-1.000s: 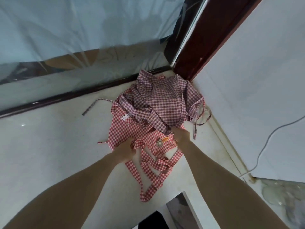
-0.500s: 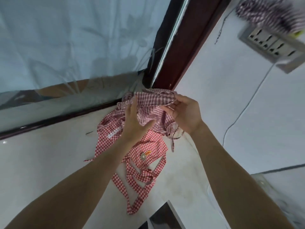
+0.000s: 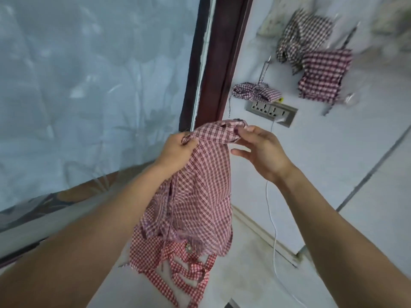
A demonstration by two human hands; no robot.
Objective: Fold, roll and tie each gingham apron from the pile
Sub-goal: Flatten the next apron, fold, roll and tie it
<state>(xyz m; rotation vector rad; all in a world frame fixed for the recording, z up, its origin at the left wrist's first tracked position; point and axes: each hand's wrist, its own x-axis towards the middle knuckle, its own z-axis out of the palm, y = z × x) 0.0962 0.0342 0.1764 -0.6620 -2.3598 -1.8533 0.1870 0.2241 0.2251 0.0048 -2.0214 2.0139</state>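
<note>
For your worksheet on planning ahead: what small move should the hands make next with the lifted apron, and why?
Probably slide the hands apart along the top edge. The left hand and right hand pinch the gingham apron close together, so it hangs bunched and cannot yet be folded flat.

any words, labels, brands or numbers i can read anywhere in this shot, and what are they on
None can be read.
Small yellow tag at the end of the rolled apron above the wall socket strip: too small and blurred to read.
Small round badge on the apron left on the floor: blurred, no text legible.
Held apron, gripped by the left hand and right hand: no print visible.
</note>
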